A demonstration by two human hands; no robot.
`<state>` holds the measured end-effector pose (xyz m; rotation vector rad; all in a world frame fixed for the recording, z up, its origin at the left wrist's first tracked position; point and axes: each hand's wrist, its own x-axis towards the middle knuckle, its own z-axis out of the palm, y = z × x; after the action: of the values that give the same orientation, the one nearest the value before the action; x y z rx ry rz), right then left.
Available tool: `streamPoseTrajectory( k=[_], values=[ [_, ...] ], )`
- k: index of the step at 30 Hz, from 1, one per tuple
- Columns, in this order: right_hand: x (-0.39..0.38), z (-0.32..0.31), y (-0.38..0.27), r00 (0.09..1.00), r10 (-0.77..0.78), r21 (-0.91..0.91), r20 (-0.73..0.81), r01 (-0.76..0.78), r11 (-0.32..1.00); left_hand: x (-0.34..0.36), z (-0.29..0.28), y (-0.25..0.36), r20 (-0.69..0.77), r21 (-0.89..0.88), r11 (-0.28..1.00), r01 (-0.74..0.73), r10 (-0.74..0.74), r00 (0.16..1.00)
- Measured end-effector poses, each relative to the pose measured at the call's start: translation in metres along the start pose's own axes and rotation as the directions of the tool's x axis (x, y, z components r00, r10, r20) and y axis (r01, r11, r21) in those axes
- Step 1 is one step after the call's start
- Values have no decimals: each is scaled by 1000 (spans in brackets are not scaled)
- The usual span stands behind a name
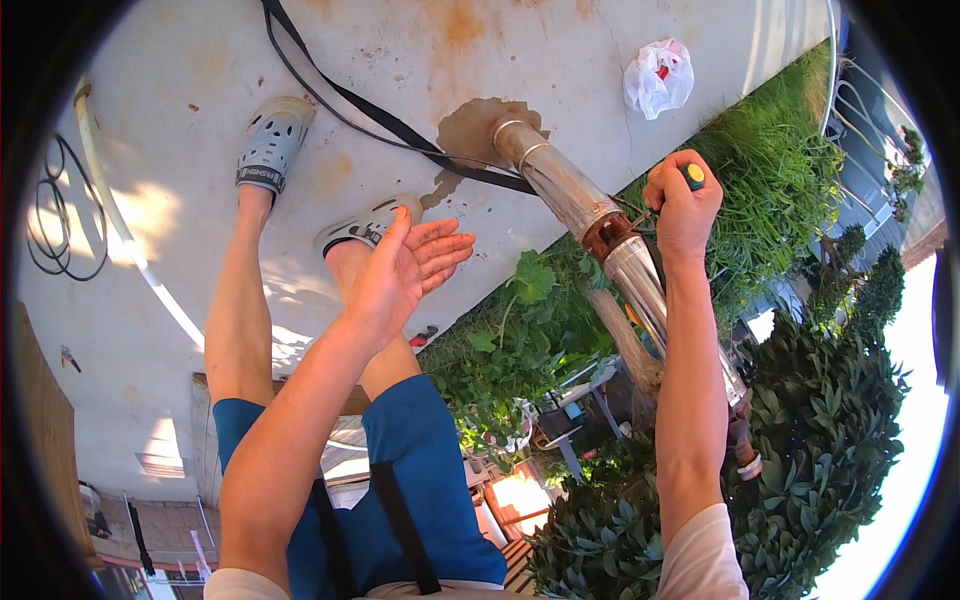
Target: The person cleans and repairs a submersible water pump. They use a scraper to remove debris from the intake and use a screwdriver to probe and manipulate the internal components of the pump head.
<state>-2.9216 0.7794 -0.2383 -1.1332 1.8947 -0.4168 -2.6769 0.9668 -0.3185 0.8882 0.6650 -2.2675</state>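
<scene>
My right hand (685, 205) is closed in a fist around a screwdriver (693, 177); the yellow-and-green end of its handle shows above the fist. The fist is beside the rusty collar (608, 236) in the middle of a long metal pump (565, 185). Where the screwdriver's tip rests, I cannot make out. My left hand (415, 258) is held out to the left of the pump, palm showing, fingers stretched and holding nothing. A flat black cable (400, 132) runs up to the pump. The pump lies slanted, with a wooden log (625, 335) beside it.
A wet patch (465, 130) spreads at the pump's upper end. On the concrete are a white plastic bag (660, 78), a white pipe (130, 240), a dark cable coil (62, 215) and a small red-handled tool (422, 338). Grass (755, 165) and leafy shrubs (790, 430) border it.
</scene>
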Motion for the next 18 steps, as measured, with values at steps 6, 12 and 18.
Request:
streamPoseTrajectory(
  k=[6,12,18],
  values=[
    [6,-6,1,995,-92,139,-40,96,986,2,-1,3,-6,13,1000,-6,6,1000],
    [21,-2,6,996,20,61,-88,-15,998,4,-1,3,-18,10,1000,30,-29,999],
    [49,-2,18,977,118,117,-177,-98,988,4,-2,4,-3,17,999,32,-32,999]
  ],
)
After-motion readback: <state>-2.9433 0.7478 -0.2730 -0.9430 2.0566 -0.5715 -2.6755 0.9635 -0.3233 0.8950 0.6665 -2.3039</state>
